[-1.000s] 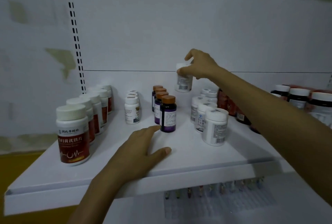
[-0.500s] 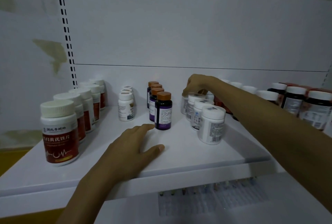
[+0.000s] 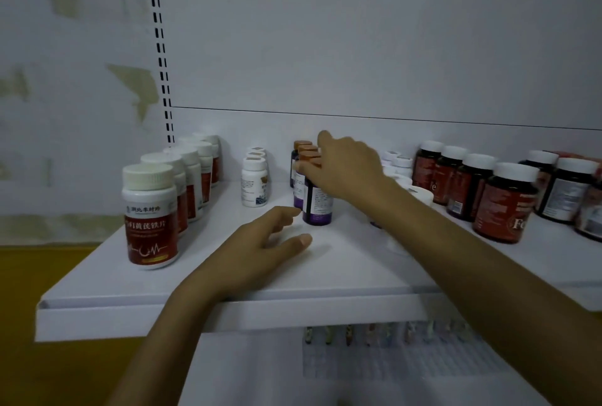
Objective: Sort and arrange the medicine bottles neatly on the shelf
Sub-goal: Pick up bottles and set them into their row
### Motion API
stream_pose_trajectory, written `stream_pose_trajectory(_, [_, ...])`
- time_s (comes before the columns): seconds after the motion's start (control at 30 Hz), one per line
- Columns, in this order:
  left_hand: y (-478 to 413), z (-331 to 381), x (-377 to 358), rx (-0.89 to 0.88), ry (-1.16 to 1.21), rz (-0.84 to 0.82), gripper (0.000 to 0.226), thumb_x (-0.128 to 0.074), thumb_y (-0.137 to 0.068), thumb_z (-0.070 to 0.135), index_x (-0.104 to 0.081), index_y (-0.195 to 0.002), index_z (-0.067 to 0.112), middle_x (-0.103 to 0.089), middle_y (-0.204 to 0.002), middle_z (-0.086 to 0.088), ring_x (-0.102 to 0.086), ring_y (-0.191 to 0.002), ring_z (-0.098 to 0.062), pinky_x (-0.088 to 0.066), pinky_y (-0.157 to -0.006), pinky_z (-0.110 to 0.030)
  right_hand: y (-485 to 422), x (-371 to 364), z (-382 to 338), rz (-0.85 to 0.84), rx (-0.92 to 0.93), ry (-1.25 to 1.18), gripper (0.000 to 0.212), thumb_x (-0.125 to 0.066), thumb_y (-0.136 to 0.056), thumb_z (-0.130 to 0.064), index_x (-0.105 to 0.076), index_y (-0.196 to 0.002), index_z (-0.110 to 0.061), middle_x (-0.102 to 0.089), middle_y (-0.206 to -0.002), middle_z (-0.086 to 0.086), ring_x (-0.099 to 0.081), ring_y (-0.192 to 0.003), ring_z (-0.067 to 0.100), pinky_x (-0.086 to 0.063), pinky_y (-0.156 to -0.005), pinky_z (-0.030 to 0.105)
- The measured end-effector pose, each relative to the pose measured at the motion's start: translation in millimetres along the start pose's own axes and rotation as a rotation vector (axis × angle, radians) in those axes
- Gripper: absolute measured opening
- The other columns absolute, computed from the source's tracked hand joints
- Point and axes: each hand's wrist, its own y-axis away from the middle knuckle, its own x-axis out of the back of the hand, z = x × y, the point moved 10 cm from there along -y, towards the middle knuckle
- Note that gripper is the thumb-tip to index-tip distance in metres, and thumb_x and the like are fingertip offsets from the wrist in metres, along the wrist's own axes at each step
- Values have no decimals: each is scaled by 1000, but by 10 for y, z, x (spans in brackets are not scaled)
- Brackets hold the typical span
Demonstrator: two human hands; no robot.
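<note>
Standing first in its row at mid-shelf, the dark purple plastic bottle with orange cap [image 3: 317, 206] was grasped at the cap by the right hand [image 3: 345, 171], probably to straighten the row. The left hand [image 3: 257, 249] lay relaxed near the front edge of the white metal shelf [image 3: 342, 278]. Half a second earlier, the right hand was at the small white bottles [image 3: 399, 162] further right.

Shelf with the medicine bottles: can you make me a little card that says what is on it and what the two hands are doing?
Place: white shelf
Far-left row: white bottles with red labels, lined front to back
Next row: small white bottles
Middle row: purple bottles with orange caps
Right side: dark bottles with white caps
Resting hand: left hand, open on the shelf, holding nothing
Busy hand: right hand, laid over the front purple bottle's cap; whether it grips cannot be told
</note>
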Motion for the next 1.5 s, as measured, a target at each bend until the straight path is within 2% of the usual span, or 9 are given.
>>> stream_pose_trajectory(0.17, [21, -4, 131, -19, 145, 105, 64, -50, -82, 52, -31, -141, 37, -43, -137, 13, -43, -127, -6, -37, -106, -32, 143, 18, 4, 56, -35, -218, 32, -58, -89, -34, -51, -113, -15, -63, -103, 6, -52, -80, 22, -42, -66, 32])
stream_pose_trajectory(0.33, [-5, -88, 202, -50, 309, 150, 84, -62, -73, 69, -27, -145, 41, -44, -139, 15, -52, -120, -8, -44, -101, -32, 668, -87, 146, 129, -169, -1205, 22, -70, -85, -22, -59, -103, -21, -65, -100, 0, -67, -90, 17, -60, -69, 36])
stream_pose_trajectory(0.5, [35, 68, 169, -171, 167, 128, 39, -63, -87, 26, -50, -123, 37, -57, -106, 23, -55, -89, 8, -45, -70, -11, 1002, -367, 189, 60, -303, -1616, 29, -65, -86, -22, -55, -113, -21, -68, -101, 1, -71, -84, 10, -59, -65, 28])
stream_pose_trajectory(0.67, [85, 148, 275, -235, 98, 223, 53, -74, -78, 18, -51, -122, 36, -54, -114, 16, -57, -99, -2, -50, -72, -15, 1030, -507, 7, -264, -271, -1573, 47, -64, -79, -39, -58, -117, -13, -74, -96, 8, -73, -79, 27, -58, -60, 29])
stream_pose_trajectory(0.83, [84, 95, 258, -135, 299, 189, 79, -67, -76, 49, -26, -142, 41, -48, -128, 18, -56, -107, 1, -52, -78, -19, 1023, -453, 117, -136, -260, -1773, 30, -68, -75, -18, -62, -104, -11, -69, -105, 11, -71, -87, 26, -58, -65, 31])
stream_pose_trajectory(1.03, [172, 201, 327, -165, 406, 247, 33, -48, -79, 49, -55, -104, 29, -65, -76, 9, -54, -59, -10, -44, -48, -18, 1046, -360, -1, -148, -86, -1730, 40, -70, -73, 3, -61, -106, -18, -65, -110, 10, -68, -99, 28, -59, -75, 35])
stream_pose_trajectory(1.17, [204, 218, 381, -230, 456, 264, 30, -61, -83, 38, -51, -110, 29, -67, -98, 4, -66, -75, -17, -53, -57, -23, 1047, -389, -38, -206, -119, -1743, 55, -73, -67, -20, -56, -119, -20, -71, -104, 6, -72, -88, 29, -59, -71, 32])
stream_pose_trajectory(1.33, [186, 188, 345, -238, 438, 226, 42, -70, -76, 34, -51, -112, 32, -61, -112, 11, -64, -102, -17, -57, -78, -33, 1055, -369, 23, -146, -124, -1759, 54, -75, -62, -12, -58, -114, -16, -71, -101, 4, -71, -92, 25, -59, -73, 33])
stream_pose_trajectory(1.5, [177, 185, 353, -169, 470, 251, 49, -56, -78, 41, -48, -126, 33, -66, -100, 6, -68, -82, -10, -56, -64, -23, 1092, -231, 49, -28, 4, -1574, 57, -78, -61, 7, -56, -108, -17, -67, -103, 0, -67, -95, 18, -58, -80, 32])
